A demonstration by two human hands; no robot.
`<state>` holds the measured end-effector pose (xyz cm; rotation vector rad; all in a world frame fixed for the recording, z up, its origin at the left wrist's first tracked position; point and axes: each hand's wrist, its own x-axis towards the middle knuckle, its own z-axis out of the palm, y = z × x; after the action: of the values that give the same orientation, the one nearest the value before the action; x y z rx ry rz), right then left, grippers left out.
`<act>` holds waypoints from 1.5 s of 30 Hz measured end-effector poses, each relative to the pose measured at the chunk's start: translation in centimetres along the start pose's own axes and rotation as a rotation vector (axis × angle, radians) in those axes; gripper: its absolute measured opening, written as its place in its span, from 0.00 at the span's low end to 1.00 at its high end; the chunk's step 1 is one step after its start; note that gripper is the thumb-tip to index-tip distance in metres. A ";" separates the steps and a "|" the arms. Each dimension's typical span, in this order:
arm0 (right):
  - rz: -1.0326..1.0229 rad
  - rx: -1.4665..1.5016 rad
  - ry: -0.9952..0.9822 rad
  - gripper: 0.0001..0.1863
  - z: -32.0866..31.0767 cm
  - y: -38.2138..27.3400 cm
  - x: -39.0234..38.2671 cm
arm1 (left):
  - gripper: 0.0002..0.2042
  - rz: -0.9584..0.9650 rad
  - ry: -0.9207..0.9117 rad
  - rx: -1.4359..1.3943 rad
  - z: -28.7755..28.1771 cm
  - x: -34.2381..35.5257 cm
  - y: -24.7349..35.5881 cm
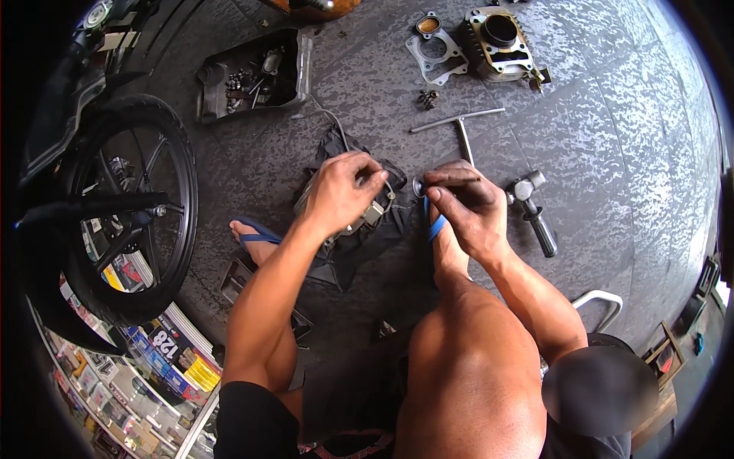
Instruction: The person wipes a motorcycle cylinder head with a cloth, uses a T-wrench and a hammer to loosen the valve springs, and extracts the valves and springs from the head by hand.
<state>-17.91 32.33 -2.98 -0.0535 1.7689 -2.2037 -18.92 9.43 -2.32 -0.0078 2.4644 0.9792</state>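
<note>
My right hand [474, 208] is closed in a pinch around an engine valve, whose round metal head [418, 187] sticks out at the left of my fingers and whose thin stem runs rightward. To its left, my left hand [342, 191] has its thumb and fingertips pressed together; what they hold, if anything, I cannot make out. Below that hand a metal engine part [372, 214], probably a cylinder head, lies on a crumpled black cloth [353, 256], partly hidden by my hand and wrist. My sandalled feet are on either side of it.
A T-handle wrench [459, 121] and a tool with a black ribbed grip [541, 229] lie right. Behind them are an engine cylinder [501, 57], a gasket [437, 63] and small springs [428, 99]. A tray of hardware [302, 76] stands far left, near a motorcycle wheel [187, 206].
</note>
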 end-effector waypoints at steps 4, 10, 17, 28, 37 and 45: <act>-0.196 -0.188 0.002 0.10 0.2 -1.8 -0.4 | 0.07 0.063 0.065 -0.802 -0.3 -3.7 5.7; -0.406 -0.210 -0.015 0.12 0.9 -2.9 -0.4 | 0.05 0.187 0.198 -0.602 -1.0 -5.2 7.3; -0.461 -0.266 -0.045 0.13 0.8 -3.8 -0.7 | 0.05 0.127 0.264 -0.634 -0.6 -6.0 8.4; -0.363 -0.325 -0.023 0.14 0.3 -3.1 -0.4 | 0.05 0.006 0.243 -0.661 -0.6 -5.7 7.9; 0.083 -1.295 0.569 0.12 -15.3 8.2 7.9 | 0.04 -0.215 0.532 -0.682 -3.8 -6.9 0.1; 0.034 -1.162 0.565 0.19 -18.0 9.4 4.3 | 0.05 -0.260 0.559 -0.371 -0.8 -8.0 -6.3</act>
<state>-23.94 46.44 -16.95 0.3613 3.0598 -0.9085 -11.04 2.84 -2.35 -0.8013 2.6114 1.4455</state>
